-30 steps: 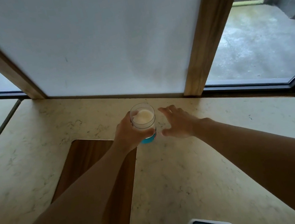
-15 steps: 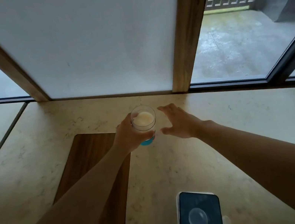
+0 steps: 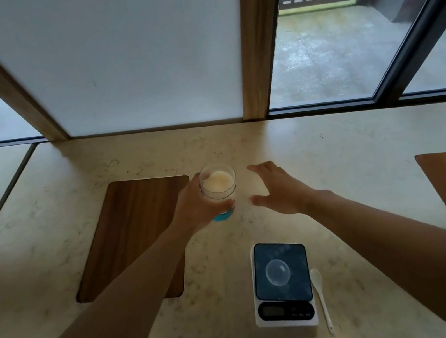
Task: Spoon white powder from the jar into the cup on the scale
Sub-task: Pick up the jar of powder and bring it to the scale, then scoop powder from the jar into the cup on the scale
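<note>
Nearest, at lower centre, a scale is sitting on the tabletop carrying a clear cup, a white spoon lying just right. Farther up, mid-frame, the left hand is wrapping the jar of white powder; the right hand is hovering beside it, fingers spread.

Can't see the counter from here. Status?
Left hand gripping jar of powder. Right hand open beside it, empty. Cup on scale, spoon untouched. Path clear.
</note>
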